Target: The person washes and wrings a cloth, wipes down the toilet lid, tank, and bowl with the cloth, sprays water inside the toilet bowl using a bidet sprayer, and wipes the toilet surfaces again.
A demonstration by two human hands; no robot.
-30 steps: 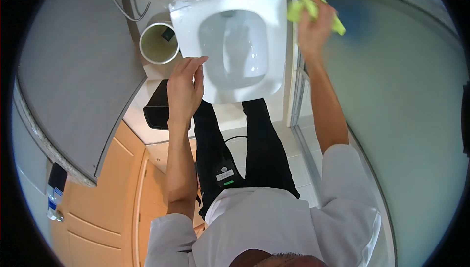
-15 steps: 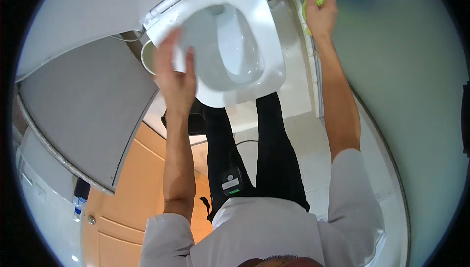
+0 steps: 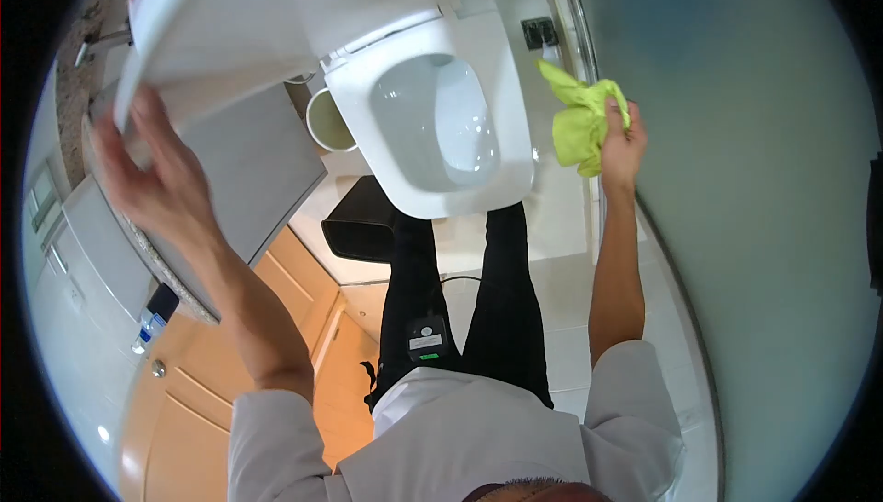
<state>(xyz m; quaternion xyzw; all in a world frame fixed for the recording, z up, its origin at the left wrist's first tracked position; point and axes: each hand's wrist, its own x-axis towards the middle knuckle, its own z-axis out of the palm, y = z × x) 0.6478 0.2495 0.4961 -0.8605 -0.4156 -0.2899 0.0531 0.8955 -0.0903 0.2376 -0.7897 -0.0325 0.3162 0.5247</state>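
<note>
My left hand (image 3: 156, 166), somewhat blurred, is at the outer edge of the raised white toilet lid (image 3: 248, 14), with fingers and thumb on either side of the edge. Pinched in my right hand (image 3: 622, 148) is a crumpled yellow-green cleaning cloth (image 3: 581, 129), which hangs in the air right of the toilet. Below me the white toilet bowl (image 3: 515, 166) stands uncovered, its wet inside shining.
A pale waste bin (image 3: 317, 120) and a black box-like bin (image 3: 354, 226) stand left of the toilet. A grey counter front (image 3: 258, 161) lies further left. On the right runs a frosted glass panel (image 3: 745, 180). A black floor drain (image 3: 539, 33) sits near it.
My left hand has moved from above the toilet to the left, to the lid's edge. My right hand has drawn the cloth back from the glass panel's track towards me.
</note>
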